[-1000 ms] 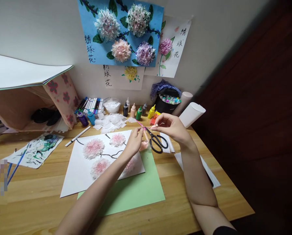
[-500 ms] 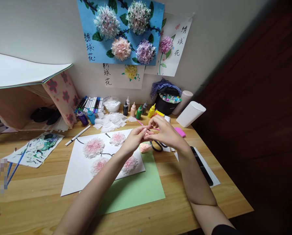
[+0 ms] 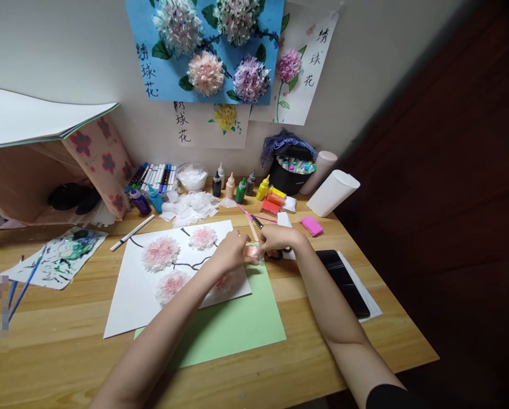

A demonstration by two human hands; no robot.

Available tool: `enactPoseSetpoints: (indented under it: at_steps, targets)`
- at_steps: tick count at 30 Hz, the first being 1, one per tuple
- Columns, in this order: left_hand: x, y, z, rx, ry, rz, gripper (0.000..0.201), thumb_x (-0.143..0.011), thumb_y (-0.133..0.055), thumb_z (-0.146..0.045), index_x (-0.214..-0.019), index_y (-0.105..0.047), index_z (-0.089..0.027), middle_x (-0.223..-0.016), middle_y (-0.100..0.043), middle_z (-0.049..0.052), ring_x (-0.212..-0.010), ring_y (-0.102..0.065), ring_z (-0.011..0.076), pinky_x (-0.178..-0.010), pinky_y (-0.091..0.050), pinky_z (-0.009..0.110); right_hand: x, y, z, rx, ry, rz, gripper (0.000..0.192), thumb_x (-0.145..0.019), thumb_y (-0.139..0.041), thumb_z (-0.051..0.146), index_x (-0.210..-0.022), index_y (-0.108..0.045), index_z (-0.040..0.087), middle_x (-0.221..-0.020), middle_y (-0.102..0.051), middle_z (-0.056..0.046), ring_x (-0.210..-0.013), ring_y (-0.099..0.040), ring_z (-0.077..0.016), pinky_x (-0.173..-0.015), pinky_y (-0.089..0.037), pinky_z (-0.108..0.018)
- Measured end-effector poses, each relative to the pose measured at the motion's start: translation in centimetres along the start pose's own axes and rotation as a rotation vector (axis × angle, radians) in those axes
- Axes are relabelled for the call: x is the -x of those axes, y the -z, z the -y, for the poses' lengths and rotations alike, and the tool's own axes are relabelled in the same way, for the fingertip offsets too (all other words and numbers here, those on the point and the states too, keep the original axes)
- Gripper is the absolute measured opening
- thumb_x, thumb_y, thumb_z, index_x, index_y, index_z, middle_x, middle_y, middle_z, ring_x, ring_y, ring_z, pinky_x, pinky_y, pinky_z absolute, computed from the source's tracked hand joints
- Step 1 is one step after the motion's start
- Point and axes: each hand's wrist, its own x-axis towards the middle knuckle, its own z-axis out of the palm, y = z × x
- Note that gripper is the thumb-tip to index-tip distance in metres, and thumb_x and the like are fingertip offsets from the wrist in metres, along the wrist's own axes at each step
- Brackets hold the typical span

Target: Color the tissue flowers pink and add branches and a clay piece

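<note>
Both hands meet low over the far middle of the pale, grained wooden table (image 3: 58, 318); between them sits a small, crumpled wad of soft pink tissue paper (image 3: 251, 253), resting at the far edge of the smooth light-green paper sheet (image 3: 237, 326), just right of the white paper sheet (image 3: 130, 301); the left hand (image 3: 233, 254) has its fingers bunched and pinched against the left side of the wad; the right hand (image 3: 275, 238) curls down with its fingertips closed on the wad's right side, so the tissue lies squeezed between the two sets of fingertips; how firmly each pinch bites cannot be told; neither hand is spread.

The white sheet bears thin black painted branches and fluffy, ruffled pink tissue flowers (image 3: 161, 254); one flower is partly hidden under the left wrist; just beyond the right hand a black-handled pair of scissors (image 3: 268, 247) lies mostly covered, with thin pink sticks (image 3: 254, 217) beside its blades; further right lie a bright pink block (image 3: 312, 226) and a glossy black flat phone (image 3: 343, 278) on white paper.

Along the far wall stand a row of small squeezable paint bottles (image 3: 237, 187), a clear bowl of white tissue squares (image 3: 192, 177), loose white tissue squares (image 3: 190, 207), a rack of markers (image 3: 154, 177) and a black round marker case (image 3: 289, 170); a white paper roll (image 3: 333, 193) lies tilted at the far right.
</note>
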Motion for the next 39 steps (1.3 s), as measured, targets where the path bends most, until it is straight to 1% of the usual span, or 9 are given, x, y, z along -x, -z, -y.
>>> enactPoseSetpoints:
  at_steps: [7, 11, 16, 21, 24, 27, 30, 35, 39]
  targets:
    - [-0.8, -0.7, 0.7, -0.113, -0.005, -0.082, 0.036, -0.061, -0.078, -0.039, -0.082, -0.060, -0.016, -0.085, -0.054, 0.009, -0.083, -0.052, 0.0250, -0.069, -0.039, 0.031, 0.2, 1.1, 0.3, -0.077, 0.094, -0.171, 0.007, -0.065, -0.066, 0.020, -0.061, -0.061, 0.017, -0.061, -0.060, 0.001, -0.058, -0.051, -0.0126, -0.053, -0.035, -0.024]
    - [-0.8, 1.1, 0.8, -0.002, -0.048, -0.221, 0.031, -0.074, -0.066, -0.046, -0.072, -0.058, -0.017, -0.075, -0.049, 0.004, -0.077, -0.048, 0.0209, -0.066, -0.035, 0.029, 1.6, 2.1, 1.1, -0.215, 0.234, -0.408, 0.015, -0.071, -0.065, 0.031, -0.070, -0.062, 0.016, -0.074, -0.060, -0.001, -0.074, -0.055, -0.0148, -0.067, -0.041, -0.026]
    - [-0.3, 3.0, -0.2, 0.118, -0.084, -0.369, 0.031, -0.080, -0.059, -0.045, -0.070, -0.058, -0.016, -0.073, -0.047, 0.004, -0.076, -0.045, 0.0197, -0.067, -0.034, 0.029, 2.9, 2.7, 2.0, -0.454, 0.268, -0.650, 0.022, -0.069, -0.069, 0.034, -0.065, -0.057, 0.016, -0.081, -0.059, -0.002, -0.080, -0.058, -0.0157, -0.074, -0.046, -0.029]
    - [0.2, 3.6, -0.9, 0.143, -0.114, -0.355, 0.032, -0.077, -0.063, -0.045, -0.064, -0.055, -0.017, -0.069, -0.046, 0.002, -0.073, -0.044, 0.0184, -0.065, -0.033, 0.028, 2.6, 2.2, 2.1, -0.694, 0.307, -0.580, 0.026, -0.066, -0.073, 0.032, -0.077, -0.055, 0.018, -0.083, -0.064, -0.002, -0.080, -0.064, -0.0168, -0.076, -0.049, -0.032]
    - [0.3, 3.5, -0.8, 0.148, -0.080, -0.341, 0.033, -0.074, -0.066, -0.046, -0.063, -0.055, -0.017, -0.068, -0.046, 0.002, -0.071, -0.044, 0.0183, -0.064, -0.032, 0.028, 1.9, 1.8, 2.1, -0.756, 0.271, -0.664, 0.031, -0.062, -0.075, 0.027, -0.082, -0.051, 0.019, -0.071, -0.063, 0.002, -0.072, -0.065, -0.0170, -0.070, -0.049, -0.031]
    - [0.5, 3.6, -0.7, 0.182, -0.053, -0.334, 0.034, -0.072, -0.066, -0.049, -0.073, -0.062, -0.016, -0.073, -0.050, 0.003, -0.074, -0.046, 0.0194, -0.067, -0.035, 0.029, 1.6, 1.3, 2.3, -0.700, 0.264, -0.721, 0.025, -0.066, -0.070, 0.024, -0.078, -0.049, 0.021, -0.063, -0.061, 0.004, -0.064, -0.063, -0.0150, -0.062, -0.046, -0.027]
    - [0.7, 4.2, -0.8, 0.268, -0.096, -0.389, 0.035, -0.077, -0.062, -0.048, -0.093, -0.065, -0.018, -0.081, -0.054, 0.004, -0.079, -0.049, 0.0189, -0.071, -0.036, 0.029, 1.6, 0.7, 3.0, -0.668, 0.274, -0.638, 0.024, -0.069, -0.068, 0.025, -0.078, -0.045, 0.022, -0.060, -0.061, 0.005, -0.058, -0.060, -0.0143, -0.056, -0.042, -0.025]
    - [1.0, 5.3, -0.9, 0.329, -0.090, -0.524, 0.023, -0.083, -0.057, -0.036, -0.070, -0.062, -0.017, -0.074, -0.053, 0.002, -0.075, -0.048, 0.0157, -0.069, -0.036, 0.027, 1.5, 0.1, 3.7, -0.608, 0.294, -0.554, 0.027, -0.074, -0.065, 0.033, -0.095, -0.053, 0.021, -0.073, -0.067, 0.000, -0.070, -0.063, -0.0175, -0.064, -0.045, -0.029]
    - [1.2, 5.5, -0.9, 0.364, -0.068, -0.595, 0.022, -0.082, -0.057, -0.029, -0.064, -0.055, -0.017, -0.071, -0.051, 0.000, -0.070, -0.048, 0.0140, -0.066, -0.037, 0.026, 1.6, 0.0, 4.0, -0.367, 0.347, -0.464, 0.024, -0.085, -0.053, 0.039, -0.078, -0.064, 0.019, -0.075, -0.067, -0.003, -0.070, -0.060, -0.0170, -0.063, -0.041, -0.028]
